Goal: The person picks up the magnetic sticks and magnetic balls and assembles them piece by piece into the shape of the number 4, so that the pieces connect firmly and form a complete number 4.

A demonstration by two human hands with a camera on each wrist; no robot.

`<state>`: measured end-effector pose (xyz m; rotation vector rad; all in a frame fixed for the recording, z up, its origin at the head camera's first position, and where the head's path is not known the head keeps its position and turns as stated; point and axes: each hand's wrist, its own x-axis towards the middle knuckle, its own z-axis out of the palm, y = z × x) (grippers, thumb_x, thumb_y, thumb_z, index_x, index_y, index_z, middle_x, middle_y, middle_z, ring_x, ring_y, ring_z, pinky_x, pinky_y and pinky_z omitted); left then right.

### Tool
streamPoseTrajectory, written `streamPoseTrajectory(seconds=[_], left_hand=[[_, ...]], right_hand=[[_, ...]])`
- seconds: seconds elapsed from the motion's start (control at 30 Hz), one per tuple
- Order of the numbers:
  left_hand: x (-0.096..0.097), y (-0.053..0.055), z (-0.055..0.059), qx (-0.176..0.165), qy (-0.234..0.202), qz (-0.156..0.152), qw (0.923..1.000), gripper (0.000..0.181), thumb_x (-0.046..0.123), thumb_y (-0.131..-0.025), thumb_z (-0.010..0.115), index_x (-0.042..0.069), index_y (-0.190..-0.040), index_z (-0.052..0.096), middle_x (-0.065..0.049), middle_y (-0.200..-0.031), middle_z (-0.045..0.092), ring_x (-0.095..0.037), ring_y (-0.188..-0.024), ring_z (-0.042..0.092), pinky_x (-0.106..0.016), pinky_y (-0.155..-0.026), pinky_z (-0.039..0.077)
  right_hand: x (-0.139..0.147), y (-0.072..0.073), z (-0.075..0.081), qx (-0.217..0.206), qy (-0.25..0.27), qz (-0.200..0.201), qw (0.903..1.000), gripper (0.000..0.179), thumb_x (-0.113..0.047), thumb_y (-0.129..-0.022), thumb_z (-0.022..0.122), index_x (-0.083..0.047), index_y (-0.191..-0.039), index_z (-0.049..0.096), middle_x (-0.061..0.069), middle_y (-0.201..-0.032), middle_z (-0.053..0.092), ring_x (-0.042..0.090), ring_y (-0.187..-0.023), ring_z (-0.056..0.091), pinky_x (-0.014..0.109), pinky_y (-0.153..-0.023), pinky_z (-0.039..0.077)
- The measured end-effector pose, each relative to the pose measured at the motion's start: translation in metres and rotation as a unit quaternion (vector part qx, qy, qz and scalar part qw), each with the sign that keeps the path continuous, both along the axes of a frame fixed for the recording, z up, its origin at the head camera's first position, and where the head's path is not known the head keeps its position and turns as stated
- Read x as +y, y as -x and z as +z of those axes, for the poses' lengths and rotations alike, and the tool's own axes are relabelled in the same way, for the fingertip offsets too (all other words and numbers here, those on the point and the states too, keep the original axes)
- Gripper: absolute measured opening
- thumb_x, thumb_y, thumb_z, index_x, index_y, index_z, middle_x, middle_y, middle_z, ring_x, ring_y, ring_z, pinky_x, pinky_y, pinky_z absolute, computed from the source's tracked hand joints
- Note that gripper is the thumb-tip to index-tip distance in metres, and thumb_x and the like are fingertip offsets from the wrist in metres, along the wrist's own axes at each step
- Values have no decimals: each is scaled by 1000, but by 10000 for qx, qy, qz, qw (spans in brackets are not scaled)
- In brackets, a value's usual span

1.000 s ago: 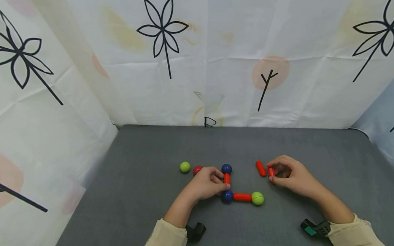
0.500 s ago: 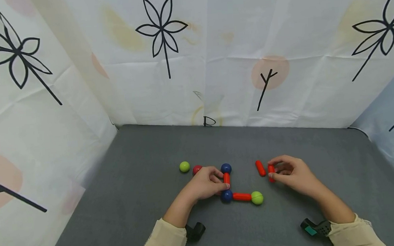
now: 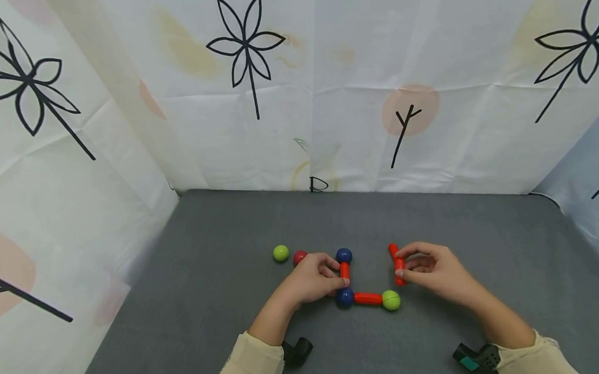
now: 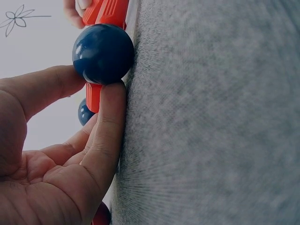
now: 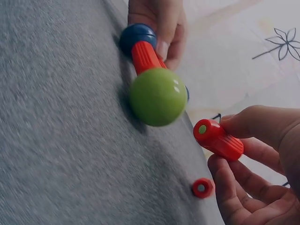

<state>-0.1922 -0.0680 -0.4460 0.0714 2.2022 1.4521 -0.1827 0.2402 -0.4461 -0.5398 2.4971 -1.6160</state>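
Observation:
An L-shaped assembly lies on the grey surface: a far blue ball [image 3: 343,255], a red toy building rod [image 3: 345,271], a near blue ball [image 3: 345,297], a second red rod [image 3: 368,299] and a green ball [image 3: 391,300]. My left hand [image 3: 313,278] pinches the assembly at the upright rod, fingertips right at the near blue ball in the left wrist view. To the right of it, my right hand [image 3: 438,269] holds a loose red rod [image 5: 219,139] between thumb and fingers. A green dot marks the end of that rod.
Another loose red rod [image 5: 202,188] lies beyond the held one, overlapped by it in the head view. Past my left hand are a loose green ball [image 3: 280,253] and a red ball [image 3: 300,257], partly hidden. Patterned white cloth [image 3: 327,138] walls the far edge.
My right hand has shifted left with the red rod, bringing it closer to the L-shaped assembly. The left hand and the assembly have stayed in place.

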Motion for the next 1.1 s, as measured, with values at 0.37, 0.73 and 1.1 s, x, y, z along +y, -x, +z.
streamPoseTrajectory(seconds=[0.37, 0.73, 1.1], left_hand=[[-1, -1, 0, -8, -40, -36, 10000, 31, 20, -92, 85, 9, -114, 68, -5, -91, 74, -18, -78, 72, -31, -71, 55], [-1, -1, 1, -21, -30, -38, 10000, 31, 20, -92, 85, 9, -115, 68, -5, -92, 74, -18, -78, 73, -31, -71, 54], [-1, 1, 0, 0, -71, -48, 10000, 30, 19, -92, 85, 9, -115, 67, -5, -91, 75, -18, -78, 73, -30, -71, 55]], right_hand=[[-8, -4, -1, -227, 115, 94, 9996, 31, -3, -95, 78, 7, -122, 67, 25, -115, 69, 9, -91, 74, 30, -73, 62], [-9, -3, -6, -168, 78, 181, 9997, 30, -3, -96, 77, 8, -122, 67, 25, -114, 70, 8, -91, 72, 28, -72, 60], [-6, -1, -6, -252, -97, 98, 9996, 28, -8, -100, 73, 6, -124, 67, 23, -115, 71, 8, -89, 73, 29, -72, 59]])
